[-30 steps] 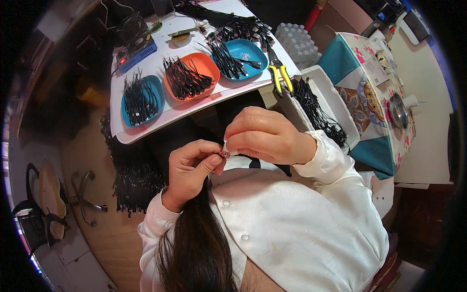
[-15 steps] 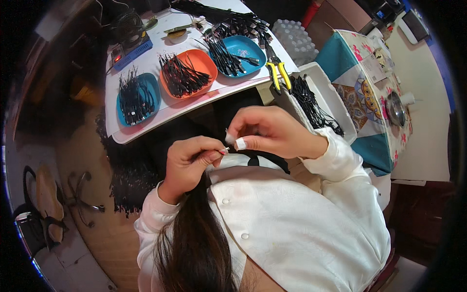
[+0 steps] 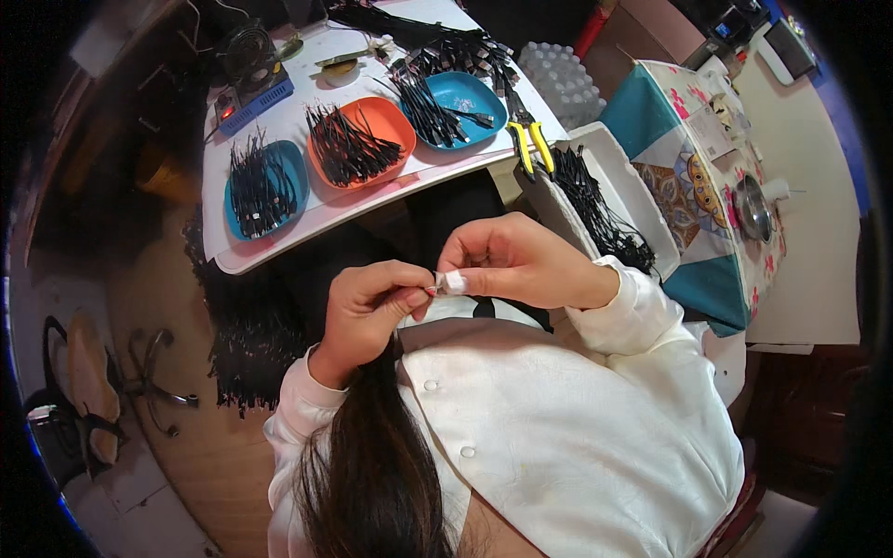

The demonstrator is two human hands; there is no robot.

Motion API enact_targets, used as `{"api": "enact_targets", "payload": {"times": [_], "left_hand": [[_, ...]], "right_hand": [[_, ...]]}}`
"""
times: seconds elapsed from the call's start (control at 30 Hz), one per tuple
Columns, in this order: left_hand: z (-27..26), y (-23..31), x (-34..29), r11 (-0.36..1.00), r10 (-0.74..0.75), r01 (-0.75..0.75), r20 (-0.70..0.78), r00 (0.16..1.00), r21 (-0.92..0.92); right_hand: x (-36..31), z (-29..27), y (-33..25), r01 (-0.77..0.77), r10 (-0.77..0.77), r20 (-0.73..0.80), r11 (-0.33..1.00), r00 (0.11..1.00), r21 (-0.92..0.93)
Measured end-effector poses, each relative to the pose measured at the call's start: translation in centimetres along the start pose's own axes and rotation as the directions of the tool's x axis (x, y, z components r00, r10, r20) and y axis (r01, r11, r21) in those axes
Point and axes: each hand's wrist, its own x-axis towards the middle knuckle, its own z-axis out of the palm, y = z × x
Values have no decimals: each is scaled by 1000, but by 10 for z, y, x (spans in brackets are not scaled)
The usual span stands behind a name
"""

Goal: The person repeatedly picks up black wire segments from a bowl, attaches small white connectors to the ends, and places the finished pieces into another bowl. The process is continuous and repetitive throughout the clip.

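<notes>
Above my lap, my left hand (image 3: 365, 309) is closed in a pinch on a small wire end (image 3: 432, 290), which shows reddish and pale at the tips. My right hand (image 3: 526, 265) meets it from the other side, its thumb and forefinger pinched at the same spot. White wrapping (image 3: 454, 282) covers the right thumb tip. Whatever lies between the right fingertips is too small and covered to make out.
On the white table (image 3: 242, 253) ahead, black cables fill a left blue tray (image 3: 300, 177), an orange tray (image 3: 398, 113) and a right blue tray (image 3: 470, 93). Yellow-handled pliers (image 3: 541, 149) lie at the table's right edge. A white foam box (image 3: 651, 200) holds more cables.
My right hand has come down and left, and its fingertips now meet those of my left hand at the wire end. My left hand has barely moved.
</notes>
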Motion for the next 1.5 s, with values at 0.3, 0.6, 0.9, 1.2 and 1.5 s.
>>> {"api": "enact_targets", "payload": {"times": [0.3, 0.6, 0.9, 1.2, 1.5], "left_hand": [[-5, -20, 12, 583, -111, 294, 284, 952, -757], [-16, 10, 19, 981, -129, 125, -15, 992, -151], [-31, 41, 46, 986, -157, 150, -100, 983, -73], [-59, 59, 87, 956, -182, 181, -21, 983, 230], [-137, 62, 187, 743, -98, 273, -303, 948, 612]], "right_hand": [[30, -10, 7, 652, -656, 130, 668, 743, -358], [41, -10, 18, 520, -534, -14, 829, 845, -208], [66, -36, -10, 654, -668, 147, 618, 729, -437], [99, -45, -11, 581, -629, 25, 701, 777, -413], [112, -76, 12, 303, -342, -276, 937, 899, -173]]}}
